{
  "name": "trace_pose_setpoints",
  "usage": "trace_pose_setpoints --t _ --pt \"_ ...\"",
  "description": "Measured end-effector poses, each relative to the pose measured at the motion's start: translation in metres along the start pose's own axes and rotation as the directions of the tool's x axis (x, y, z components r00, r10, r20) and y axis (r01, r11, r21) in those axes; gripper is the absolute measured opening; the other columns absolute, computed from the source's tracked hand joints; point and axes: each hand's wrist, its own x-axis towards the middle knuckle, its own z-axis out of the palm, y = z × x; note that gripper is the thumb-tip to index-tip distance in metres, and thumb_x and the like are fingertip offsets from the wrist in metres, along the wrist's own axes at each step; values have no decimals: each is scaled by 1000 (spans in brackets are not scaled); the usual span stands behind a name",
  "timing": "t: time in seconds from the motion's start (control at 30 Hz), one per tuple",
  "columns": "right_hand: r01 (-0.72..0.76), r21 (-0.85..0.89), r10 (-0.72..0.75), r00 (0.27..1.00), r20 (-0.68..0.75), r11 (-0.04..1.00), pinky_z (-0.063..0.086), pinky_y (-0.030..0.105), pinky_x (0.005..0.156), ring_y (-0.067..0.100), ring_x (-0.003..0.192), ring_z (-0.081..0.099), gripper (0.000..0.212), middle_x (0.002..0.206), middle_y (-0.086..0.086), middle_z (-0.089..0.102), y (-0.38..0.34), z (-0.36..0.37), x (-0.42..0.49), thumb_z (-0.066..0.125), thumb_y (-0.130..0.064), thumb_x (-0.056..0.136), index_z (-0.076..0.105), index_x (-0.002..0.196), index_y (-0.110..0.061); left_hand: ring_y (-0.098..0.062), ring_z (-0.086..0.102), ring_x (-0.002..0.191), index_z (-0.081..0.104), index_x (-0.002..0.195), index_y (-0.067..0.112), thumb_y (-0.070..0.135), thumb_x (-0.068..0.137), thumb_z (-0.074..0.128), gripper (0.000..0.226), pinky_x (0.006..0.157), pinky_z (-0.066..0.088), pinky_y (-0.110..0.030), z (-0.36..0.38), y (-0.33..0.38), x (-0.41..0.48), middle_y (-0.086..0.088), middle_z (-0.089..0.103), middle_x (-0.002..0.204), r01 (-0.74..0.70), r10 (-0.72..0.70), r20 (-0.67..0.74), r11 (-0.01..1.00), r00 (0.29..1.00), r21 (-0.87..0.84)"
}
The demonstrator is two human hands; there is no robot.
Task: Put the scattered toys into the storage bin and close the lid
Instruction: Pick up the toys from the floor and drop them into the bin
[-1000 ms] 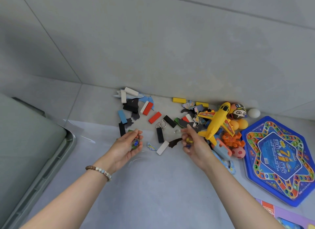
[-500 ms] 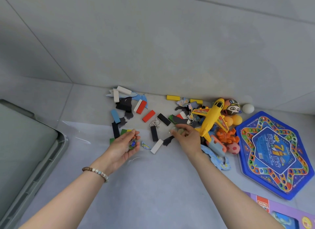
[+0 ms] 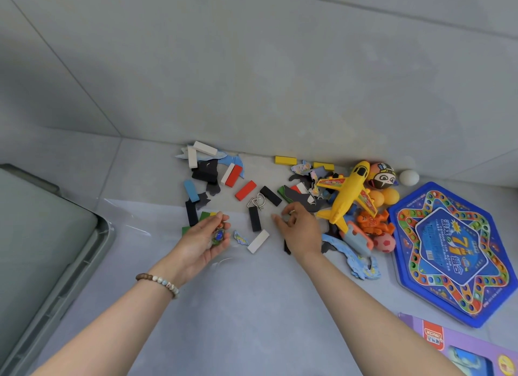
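Toys lie scattered on the grey floor along the wall: coloured domino blocks such as a red one (image 3: 245, 190), puzzle pieces, a metal ring puzzle (image 3: 256, 202) and a yellow toy plane (image 3: 347, 194). My left hand (image 3: 200, 242) is cupped palm-up around several marbles (image 3: 218, 235). My right hand (image 3: 301, 230) is down on the floor left of the plane, fingertips curled round a small pale marble (image 3: 286, 217) that is mostly hidden. The grey storage bin (image 3: 92, 266) fills the left edge; only its rim and flat grey top show.
A blue hexagonal game board (image 3: 451, 252) lies at the right, a purple box (image 3: 459, 347) below it. Balls, an orange crab toy (image 3: 372, 221) and a white egg (image 3: 408, 177) crowd around the plane. A clear plastic sheet (image 3: 134, 216) lies on the floor.
My right hand moved left from beside the plane and lowered its fingers onto the floor at the pale marble. My left hand stayed cupped around its marbles. The view shifted slightly right.
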Motion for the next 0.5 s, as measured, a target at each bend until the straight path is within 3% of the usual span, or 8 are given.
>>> trace_pose_setpoints --t 0.1,0.17,0.23,0.33,0.43,0.5 --pt "67 -142 -66 998 10 988 30 26 48 12 57 46 24 61 -4 49 5 2 -7 53 -38 92 49 101 -16 -10 57 73 64 94 11 23 94 53 16 51 55 -17 -1 0 0 -4 61 89 10 -10 -9 1000 1000 2" --pt "88 -233 -89 996 4 968 35 28 54 22 69 58 27 75 5 59 9 6 -12 46 -38 95 47 107 -15 -11 57 74 64 95 10 23 94 54 16 52 55 -17 -1 0 0 -4 61 89 17 -17 -16 1000 1000 1" --pt "81 -258 -87 996 -8 963 39 30 56 29 77 61 26 83 10 63 9 8 -13 44 -36 97 46 110 -13 -11 57 73 64 95 10 22 94 54 16 51 55 -18 -2 0 0 -4 61 88 21 -21 -20 1000 1000 1" --pt "62 -204 -60 998 14 977 38 29 54 28 71 58 18 75 10 59 8 5 -8 49 -26 94 48 104 -11 -11 57 73 64 94 10 22 94 53 16 50 55 -17 -1 -1 0 -4 61 87 24 -24 -27 1000 999 2" --pt "-46 129 46 999 6 991 36 22 48 16 61 48 5 65 1 51 2 -5 -4 57 -17 88 54 91 -13 -11 57 73 65 95 10 22 94 53 16 51 55 -18 0 0 -2 -4 61 87 28 -28 -31 1000 999 -6" --pt "-215 527 205 976 78 822 32 18 45 11 50 41 7 57 -2 46 -14 -18 -5 54 -13 89 55 82 -13 -11 57 71 64 95 10 22 94 53 16 51 55 -17 1 3 -6 -4 61 86 17 -18 -30 1000 999 -7"
